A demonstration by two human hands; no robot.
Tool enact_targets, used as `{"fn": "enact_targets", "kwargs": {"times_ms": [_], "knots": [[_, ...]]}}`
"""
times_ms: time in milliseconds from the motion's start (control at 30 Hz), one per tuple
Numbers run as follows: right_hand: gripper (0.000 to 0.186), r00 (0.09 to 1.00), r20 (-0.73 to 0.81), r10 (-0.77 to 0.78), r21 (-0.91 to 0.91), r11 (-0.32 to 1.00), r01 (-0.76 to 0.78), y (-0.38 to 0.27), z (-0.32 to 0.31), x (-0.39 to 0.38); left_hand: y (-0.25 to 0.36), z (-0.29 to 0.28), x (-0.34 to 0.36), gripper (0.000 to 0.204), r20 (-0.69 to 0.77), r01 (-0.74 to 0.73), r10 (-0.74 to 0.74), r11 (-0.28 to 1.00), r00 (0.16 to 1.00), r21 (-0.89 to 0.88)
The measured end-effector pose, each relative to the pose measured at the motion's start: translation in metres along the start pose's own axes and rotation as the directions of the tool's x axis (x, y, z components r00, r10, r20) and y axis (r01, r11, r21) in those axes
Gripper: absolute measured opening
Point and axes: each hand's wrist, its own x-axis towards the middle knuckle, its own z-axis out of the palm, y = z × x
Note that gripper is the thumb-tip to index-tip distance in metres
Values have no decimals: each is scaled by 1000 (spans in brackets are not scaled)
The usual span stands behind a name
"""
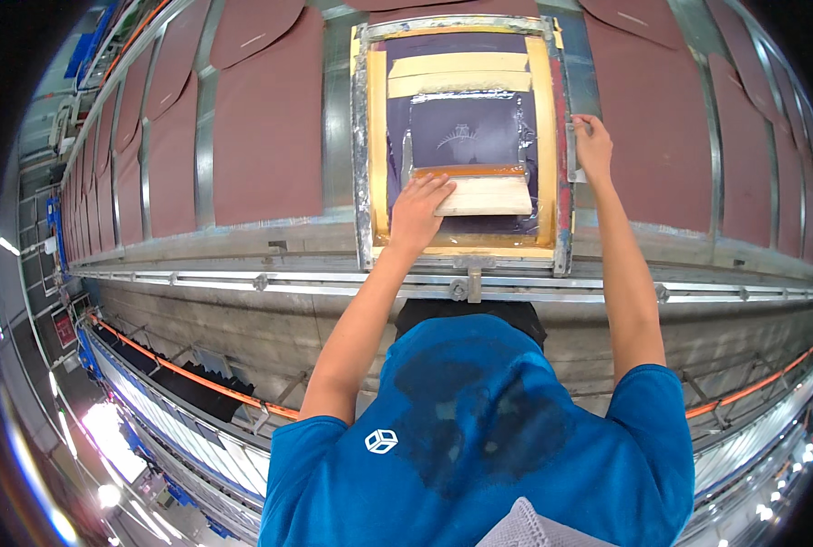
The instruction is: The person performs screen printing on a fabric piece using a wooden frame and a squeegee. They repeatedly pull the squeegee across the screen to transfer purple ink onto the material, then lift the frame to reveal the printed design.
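A printing screen [364,164] in a worn, taped frame lies flat in front of me, with a fine light design showing in its dark mesh. Across its lower part rests a squeegee [487,197] with a pale wooden handle and an orange-brown blade edge. My left hand [418,211] grips the left end of that handle, fingers laid over the wood. Just outside the frame's right rail, my right hand [594,146] has its thumb and fingers pinched together. A small pale piece [576,170] shows below those fingers; what they hold is too small to make out.
Brown-red fabric pieces [265,137] lie in a row on the long table, more [653,128] to the right. A metal rail [324,284] with a clamp [461,288] runs along the near edge. Behind me are orange bars [188,369] and another long table.
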Motion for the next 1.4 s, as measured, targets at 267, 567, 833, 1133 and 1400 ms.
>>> {"fn": "enact_targets", "kwargs": {"times_ms": [267,567,833,1133,1400], "knots": [[26,989,-143,-45,81,995,58,-6,-17,-18,12,12,-31,67,-6,-7,7,1000,1000,5],[27,995,-91,-36,209,976,55,-43,46,-50,-26,-26,-48,66,-11,94,-94,992,996,80],[26,997,-78,-23,193,980,38,-68,53,-48,-34,-42,-49,63,3,116,-117,990,993,77],[23,997,-71,-29,60,998,34,-36,37,-31,-15,-27,-87,57,126,-21,4,991,992,131],[53,809,349,-473,-134,829,543,-109,12,-23,-53,-47,46,47,112,124,-134,988,985,93]]}}
